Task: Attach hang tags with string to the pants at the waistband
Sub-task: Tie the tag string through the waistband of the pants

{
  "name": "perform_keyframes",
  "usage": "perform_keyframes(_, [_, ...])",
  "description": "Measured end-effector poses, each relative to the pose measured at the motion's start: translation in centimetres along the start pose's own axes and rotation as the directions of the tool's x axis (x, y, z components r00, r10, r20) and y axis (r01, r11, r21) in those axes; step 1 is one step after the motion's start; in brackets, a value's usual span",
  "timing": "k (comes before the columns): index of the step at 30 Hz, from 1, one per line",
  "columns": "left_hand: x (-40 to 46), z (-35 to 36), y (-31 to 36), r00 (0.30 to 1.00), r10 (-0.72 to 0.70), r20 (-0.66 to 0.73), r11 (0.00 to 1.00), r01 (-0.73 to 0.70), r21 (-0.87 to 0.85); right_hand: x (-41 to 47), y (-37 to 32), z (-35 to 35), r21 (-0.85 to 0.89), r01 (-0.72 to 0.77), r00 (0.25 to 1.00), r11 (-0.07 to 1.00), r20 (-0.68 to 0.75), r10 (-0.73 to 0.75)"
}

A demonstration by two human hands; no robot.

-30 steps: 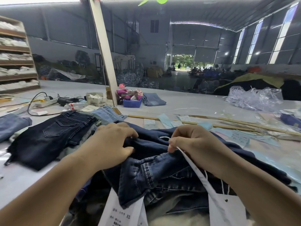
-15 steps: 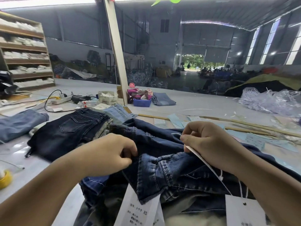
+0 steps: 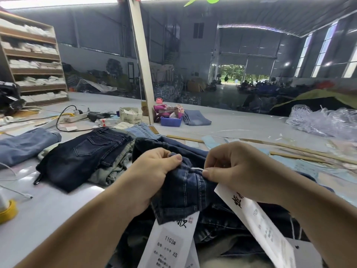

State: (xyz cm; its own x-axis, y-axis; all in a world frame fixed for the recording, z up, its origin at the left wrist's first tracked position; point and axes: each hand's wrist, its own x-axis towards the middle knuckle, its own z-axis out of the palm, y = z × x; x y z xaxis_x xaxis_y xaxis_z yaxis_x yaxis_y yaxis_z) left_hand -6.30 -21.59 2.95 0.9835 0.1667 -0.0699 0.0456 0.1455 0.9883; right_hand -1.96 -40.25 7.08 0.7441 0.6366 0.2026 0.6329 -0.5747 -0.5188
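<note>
Both hands at the waistband.
Left hand (image 3: 154, 171) grips the pants (image 3: 185, 190); right hand (image 3: 231, 169) pinches white string (image 3: 197, 169) above hang tag (image 3: 257, 219).

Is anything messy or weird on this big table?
A bit messy, nothing broken. Wooden sticks and pale blue paper slips lie scattered at odd angles on the right, with crumpled clear plastic heaped behind. On the left, black cables loop loosely. The jeans pile beside the left hand sits untidy.

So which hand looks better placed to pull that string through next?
The right hand, I think: its fingers already pinch the white string at the jeans, while the left hand grips the denim.
</note>
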Motion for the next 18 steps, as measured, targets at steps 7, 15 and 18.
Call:
perform_keyframes(7, [0.8,1.1,-0.7,1.000,0.004,-0.021,0.986,-0.008,-0.169,-1.0,1.4,0.4,0.067,0.049,0.999,0.997,0.018,-0.051])
perform_keyframes(15, [-0.5,-0.8,-1.0,0.892,0.036,0.451,0.998,-0.052,0.025,-1.2,2.5,1.7,0.092,0.049,0.999,0.995,-0.021,-0.048])
perform_keyframes(18, [-0.6,-0.5,-1.1,0.936,0.101,0.336,0.987,-0.137,0.086,-1.0,2.2,1.5,0.065,0.045,0.996,0.997,-0.080,-0.040])
